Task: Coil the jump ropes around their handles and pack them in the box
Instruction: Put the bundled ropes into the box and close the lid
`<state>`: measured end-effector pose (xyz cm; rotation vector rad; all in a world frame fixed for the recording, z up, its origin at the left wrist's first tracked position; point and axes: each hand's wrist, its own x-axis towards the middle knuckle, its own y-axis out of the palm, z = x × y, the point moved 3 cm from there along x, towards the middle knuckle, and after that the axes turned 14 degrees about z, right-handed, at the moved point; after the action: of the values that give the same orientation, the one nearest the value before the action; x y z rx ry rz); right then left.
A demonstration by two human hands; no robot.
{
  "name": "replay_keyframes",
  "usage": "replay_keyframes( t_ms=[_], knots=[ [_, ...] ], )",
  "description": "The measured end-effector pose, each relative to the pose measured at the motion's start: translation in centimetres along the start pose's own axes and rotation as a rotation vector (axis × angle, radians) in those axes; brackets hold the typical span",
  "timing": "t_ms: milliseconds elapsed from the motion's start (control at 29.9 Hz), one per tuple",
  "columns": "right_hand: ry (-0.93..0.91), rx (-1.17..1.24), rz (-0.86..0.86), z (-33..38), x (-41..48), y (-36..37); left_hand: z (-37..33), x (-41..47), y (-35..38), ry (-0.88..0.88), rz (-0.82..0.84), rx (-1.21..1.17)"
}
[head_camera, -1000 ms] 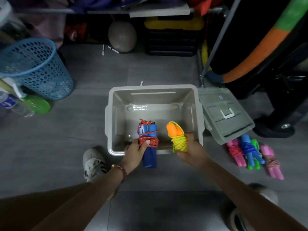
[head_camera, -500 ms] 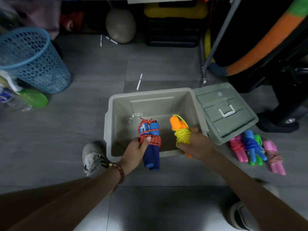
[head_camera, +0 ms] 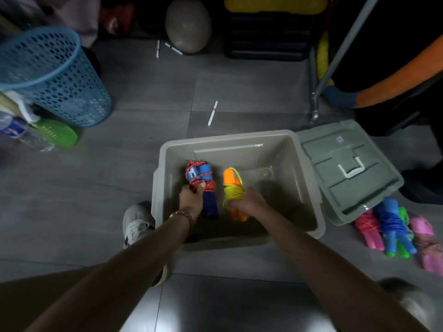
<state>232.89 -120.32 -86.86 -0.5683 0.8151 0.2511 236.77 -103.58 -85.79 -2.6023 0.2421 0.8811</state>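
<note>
View from above, looking down at a person's two bare arms reaching into an open grey plastic box [head_camera: 239,140] that stands on a grey tiled floor [head_camera: 143,164].

The left hand [head_camera: 191,200], with a beaded bracelet [head_camera: 184,215] at the wrist, has its fingers curled round a blue-handled jump rope [head_camera: 205,172]. A red speckled cord is wound around the paired handles. The right hand [head_camera: 249,202] grips an orange-handled jump rope [head_camera: 229,178] bound with a yellow cord. Both bundles are inside the box, side by side and slightly apart, with their handle tops pointing away from the person. Whether they touch the bottom of the box cannot be told.

The box's grey-green lid [head_camera: 335,195], with a white handle, rests tilted against the right side of the box. Just beyond the lid, on the floor at the right, lie four more coiled ropes close together: a pink one [head_camera: 366,228], a blue one [head_camera: 390,221], a green one [head_camera: 402,214] partly under the blue, and another pink one [head_camera: 424,236].

A white shoe [head_camera: 136,221] is just beside the box's left wall. Farther left stand a blue perforated basket [head_camera: 55,77], a green disc [head_camera: 57,133] and a plastic bottle [head_camera: 21,135]. A thin white stick [head_camera: 212,113] lies on the floor near the far side of the box, and a grey ball [head_camera: 188,25] sits at the back.
</note>
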Motion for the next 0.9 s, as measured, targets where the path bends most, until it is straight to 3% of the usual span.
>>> replay_keyframes(
  t_ms=[100, 167, 234, 334, 367, 501, 635, 768, 902],
  knots=[
    [-0.026, 0.057, 0.058, 0.7, 3.5, 1.9, 1.0, 1.8, 0.6, 0.057, -0.027, 0.170],
    [-0.120, 0.136, 0.141, 1.6, 5.2, 3.3, 2.1, 3.1, 1.6, 0.086, 0.035, 0.493],
    [-0.253, 0.049, 0.164, 2.3, 5.1, 3.5, 2.2, 3.3, 1.6, 0.189, 0.062, 0.771],
    [-0.458, -0.114, 0.191, 2.3, 4.5, 3.2, 2.9, 3.4, 0.7, 0.087, 0.135, 1.199],
    [-0.468, -0.103, 0.213, 1.9, 4.2, 2.7, 2.6, 2.9, 0.5, 0.047, 0.176, 1.230],
    [-0.486, 0.016, 0.177, 2.4, 0.1, -1.3, 0.6, 1.2, 0.3, 0.177, 0.161, 1.132],
    [-0.596, 0.079, -0.021, 0.7, -5.2, -5.9, -4.5, -3.0, 1.5, 0.533, 0.227, 0.840],
    [-0.627, 0.137, -0.305, -3.3, -13.0, -10.8, -8.7, -8.1, 4.9, 0.778, 0.323, 0.715],
    [-0.471, 0.246, -0.720, -13.0, -18.4, -13.9, -10.3, -13.0, 12.1, 0.926, 0.500, 0.664]
  ],
)
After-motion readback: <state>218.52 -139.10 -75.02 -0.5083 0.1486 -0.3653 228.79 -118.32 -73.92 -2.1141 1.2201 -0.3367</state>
